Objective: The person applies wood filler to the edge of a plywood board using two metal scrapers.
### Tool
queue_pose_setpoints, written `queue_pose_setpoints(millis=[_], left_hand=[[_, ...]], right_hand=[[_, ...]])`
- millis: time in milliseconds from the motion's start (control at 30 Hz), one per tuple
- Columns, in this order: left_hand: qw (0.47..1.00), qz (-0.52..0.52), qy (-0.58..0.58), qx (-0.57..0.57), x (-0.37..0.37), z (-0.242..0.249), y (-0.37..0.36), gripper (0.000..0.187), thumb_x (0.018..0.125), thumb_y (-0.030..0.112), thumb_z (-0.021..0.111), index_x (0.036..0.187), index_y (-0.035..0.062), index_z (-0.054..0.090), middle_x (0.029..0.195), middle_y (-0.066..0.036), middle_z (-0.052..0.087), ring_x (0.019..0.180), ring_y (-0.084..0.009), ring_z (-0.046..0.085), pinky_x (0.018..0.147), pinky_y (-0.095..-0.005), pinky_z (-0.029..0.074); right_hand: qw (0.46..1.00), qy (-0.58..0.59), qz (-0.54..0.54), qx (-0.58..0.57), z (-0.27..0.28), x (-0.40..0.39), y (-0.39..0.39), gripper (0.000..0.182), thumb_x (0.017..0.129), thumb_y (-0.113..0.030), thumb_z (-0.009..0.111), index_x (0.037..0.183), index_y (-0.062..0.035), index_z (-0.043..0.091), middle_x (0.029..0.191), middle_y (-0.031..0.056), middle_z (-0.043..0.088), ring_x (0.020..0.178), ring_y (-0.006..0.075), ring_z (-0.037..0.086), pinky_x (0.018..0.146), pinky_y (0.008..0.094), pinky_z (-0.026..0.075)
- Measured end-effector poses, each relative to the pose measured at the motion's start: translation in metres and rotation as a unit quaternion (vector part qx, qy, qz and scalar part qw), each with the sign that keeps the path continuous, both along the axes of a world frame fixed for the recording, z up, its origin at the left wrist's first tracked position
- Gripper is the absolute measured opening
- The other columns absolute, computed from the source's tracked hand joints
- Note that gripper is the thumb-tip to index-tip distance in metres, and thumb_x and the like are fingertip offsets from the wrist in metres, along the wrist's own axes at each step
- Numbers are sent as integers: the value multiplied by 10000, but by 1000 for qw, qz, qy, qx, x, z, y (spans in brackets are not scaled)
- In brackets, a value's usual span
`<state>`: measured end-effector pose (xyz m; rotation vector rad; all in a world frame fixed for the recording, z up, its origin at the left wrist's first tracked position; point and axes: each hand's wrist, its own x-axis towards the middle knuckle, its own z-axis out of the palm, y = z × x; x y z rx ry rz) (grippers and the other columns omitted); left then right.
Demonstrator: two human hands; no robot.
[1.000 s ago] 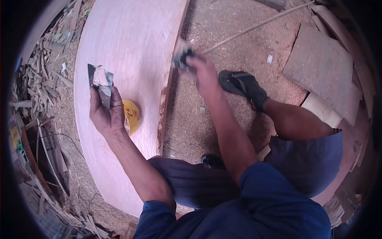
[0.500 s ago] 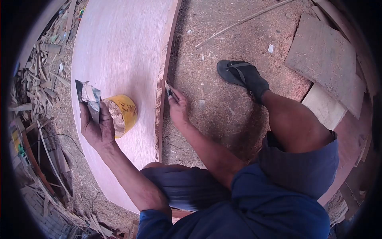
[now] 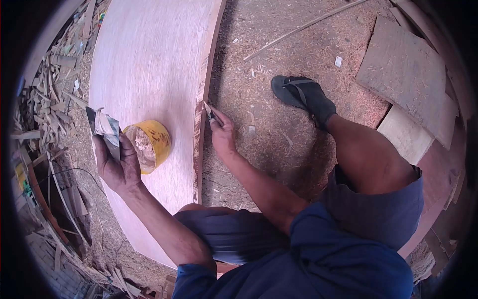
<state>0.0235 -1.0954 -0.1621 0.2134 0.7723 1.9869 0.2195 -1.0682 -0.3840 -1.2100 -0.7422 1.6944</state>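
My left hand [image 3: 119, 168] is closed around the lower end of a flat dark putty plate [image 3: 113, 148], with a pale dab of putty [image 3: 105, 125] on its face. Just right of that hand stands a yellow tub [image 3: 162, 141] on the wooden panel [image 3: 154, 55], part-filled with pinkish putty [image 3: 144, 144]. At the panel's right edge my right hand [image 3: 224, 137] grips a putty knife [image 3: 209, 112] by its dark handle. Its light blade tip lies right at the panel's edge strip [image 3: 198, 134], which shows dark and pale patches.
Shavings cover the floor [image 3: 259, 164], with a thin wood strip [image 3: 303, 27] lying across it. My sandalled foot [image 3: 303, 94] rests to the right, near stacked boards [image 3: 403, 74]. Wood offcuts [image 3: 50, 104] are heaped at the far left.
My left hand and the putty plate have shifted left and slightly down, away from the tub, showing more of the putty in it. The right hand and knife have barely moved.
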Motion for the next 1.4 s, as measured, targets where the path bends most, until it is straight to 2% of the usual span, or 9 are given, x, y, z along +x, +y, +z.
queue_pose_setpoints(millis=[233,333,400,633,833,1100,1167,1267,1400], left_hand=[[1000,9,-20,9,-4,-5,-12,337,1085,160,528,1339,-56,578,1296,-242,659,1193,-353,659,938,-453,627],[1000,12,1,7,-1,3,-13,340,1086,163,527,1341,-56,577,1296,-246,661,1184,-363,666,945,-454,625],[1000,7,19,2,-1,6,-15,338,1087,163,525,1341,-54,579,1298,-247,662,1177,-368,672,953,-462,622],[1000,23,-4,6,-9,-3,-30,332,1087,169,527,1324,-57,588,1290,-242,666,1172,-352,677,955,-459,622],[999,36,20,11,-14,7,-29,325,1085,165,532,1305,-64,599,1288,-250,664,1182,-370,667,962,-454,616],[991,135,-12,-15,-20,14,-41,301,1086,164,532,1309,-18,619,1309,-192,672,1240,-311,641,1048,-454,559],[980,193,-28,-48,-25,17,-41,298,1063,157,579,1310,-4,624,1299,-142,675,1254,-277,627,1094,-512,500],[959,267,-21,-98,-14,38,-44,254,1053,149,588,1246,-12,629,1187,-138,698,1194,-298,658,1059,-551,534],[966,244,-3,-87,-24,36,-66,277,1047,142,586,1253,-43,596,1157,-191,690,1116,-316,694,1016,-566,590]], right_hand=[[985,-79,78,129,18,26,-18,384,996,65,530,1351,-17,653,1156,49,678,995,148,610,953,280,478],[990,91,-37,-97,-7,14,-35,386,992,72,533,1356,-2,640,1206,65,668,1070,149,610,984,277,471],[995,72,-32,-61,-15,7,-31,410,989,75,534,1382,1,622,1232,77,659,1101,154,612,995,279,472],[974,-184,78,103,-5,6,-53,477,987,69,543,1454,-22,577,1285,95,640,1084,152,631,961,280,501],[997,40,21,-56,-15,17,-13,407,995,40,551,1390,-32,618,1097,30,688,853,74,593,748,206,493],[989,70,119,-61,0,29,-29,375,973,65,589,1336,-7,652,1161,29,698,993,108,639,876,235,506],[985,-24,160,52,20,41,-12,406,940,97,580,1314,-25,680,1165,54,690,1065,144,635,923,275,502],[906,-211,265,252,52,56,26,490,861,117,600,1285,-99,716,1167,101,677,1114,228,642,932,332,514],[665,-322,410,535,91,45,46,588,780,66,668,1305,-196,707,1246,98,648,1161,305,620,967,406,513]])
